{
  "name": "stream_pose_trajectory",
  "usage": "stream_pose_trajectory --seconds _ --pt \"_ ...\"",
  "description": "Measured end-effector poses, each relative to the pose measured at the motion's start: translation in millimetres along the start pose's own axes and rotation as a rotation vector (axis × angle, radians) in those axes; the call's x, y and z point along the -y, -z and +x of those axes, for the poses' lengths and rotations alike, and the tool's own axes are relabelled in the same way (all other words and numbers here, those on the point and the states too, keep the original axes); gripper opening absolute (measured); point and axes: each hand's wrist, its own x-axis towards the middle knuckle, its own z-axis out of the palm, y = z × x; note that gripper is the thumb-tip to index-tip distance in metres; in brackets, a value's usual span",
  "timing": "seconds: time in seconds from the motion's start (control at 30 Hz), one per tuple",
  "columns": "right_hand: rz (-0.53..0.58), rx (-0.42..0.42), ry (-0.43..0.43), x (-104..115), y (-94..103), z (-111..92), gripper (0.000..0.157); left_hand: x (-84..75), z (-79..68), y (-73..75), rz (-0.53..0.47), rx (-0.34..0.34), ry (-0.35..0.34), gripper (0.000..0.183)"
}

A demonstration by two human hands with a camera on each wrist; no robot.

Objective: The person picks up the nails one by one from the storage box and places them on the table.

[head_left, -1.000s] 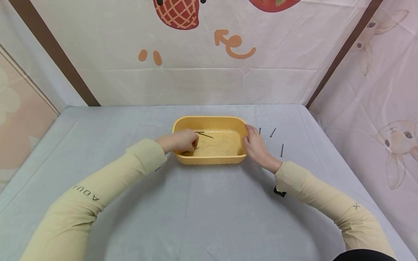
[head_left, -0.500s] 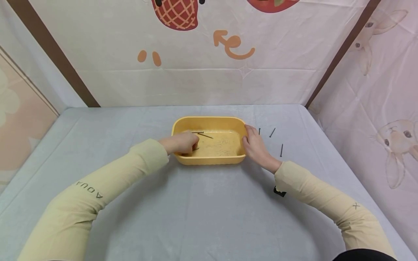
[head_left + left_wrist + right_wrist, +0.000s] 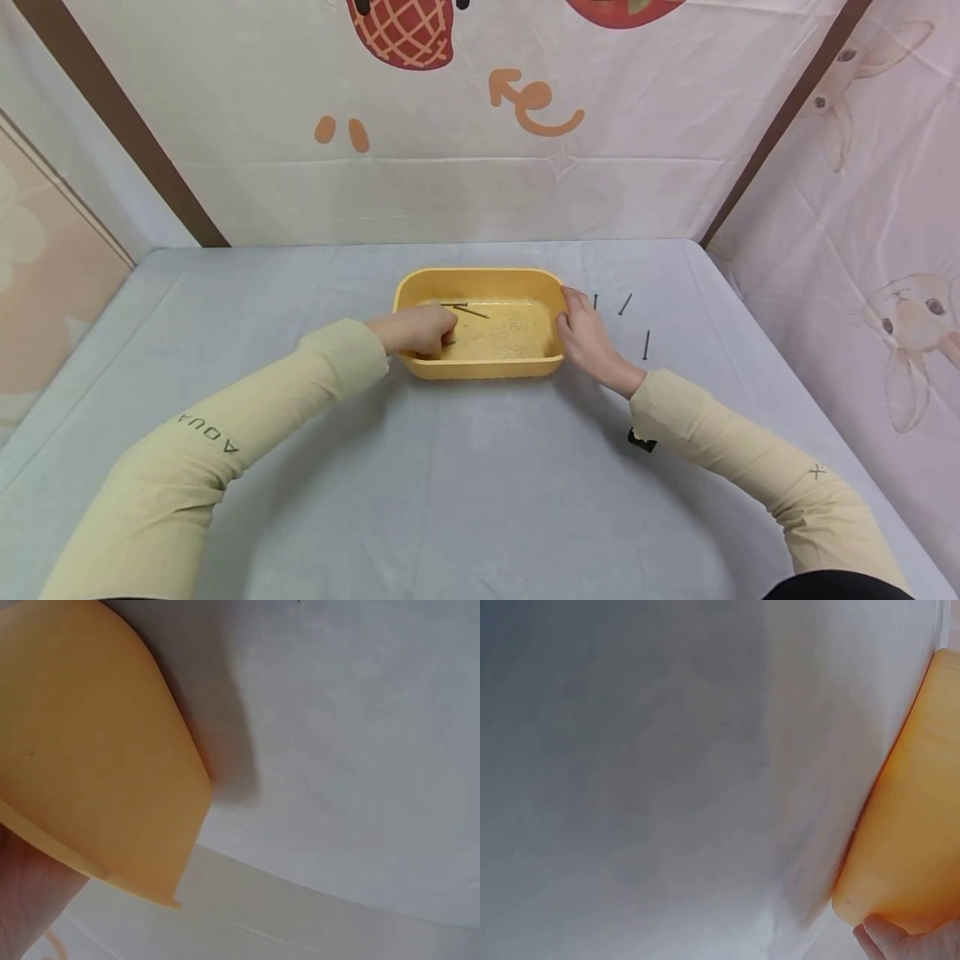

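In the head view, a yellow oblong plastic tray (image 3: 481, 369) stands on the grey-blue cloth. My left hand (image 3: 416, 327) reaches over its left end, with fingers curled down near the floor of the tray. A thin dark tip shows beside those fingers; what they hold is hidden. Two dark nails (image 3: 472, 312) lie inside, just beyond the left hand. My right hand (image 3: 596, 346) grips the right end of the tray by its rim. In the right wrist view, some fingers (image 3: 900, 941) touch the tray's yellow wall (image 3: 907, 840).
Several dark nails lie on the cloth right of the tray, including an upright-looking one (image 3: 647, 344), a slanted one (image 3: 626, 304) and one close to the right hand (image 3: 596, 301). A pale printed curtain (image 3: 450, 200) hangs behind the table.
My left hand has shifted slightly to the right and covers more of the small nails beneath it. My right hand and the tray stay in place.
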Motion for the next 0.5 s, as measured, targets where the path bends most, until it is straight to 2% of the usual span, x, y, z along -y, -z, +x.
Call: stream_pose_trajectory --seconds 0.3,0.5 --pt "0.014 -0.021 0.010 -1 0.3 0 0.045 -5.3 -1.8 8.0 0.026 -0.019 -0.029 0.014" --pt "0.052 -0.027 0.014 -1 2.0 0 0.045 -9.5 -4.4 14.0 0.056 -0.001 -0.022 0.014"
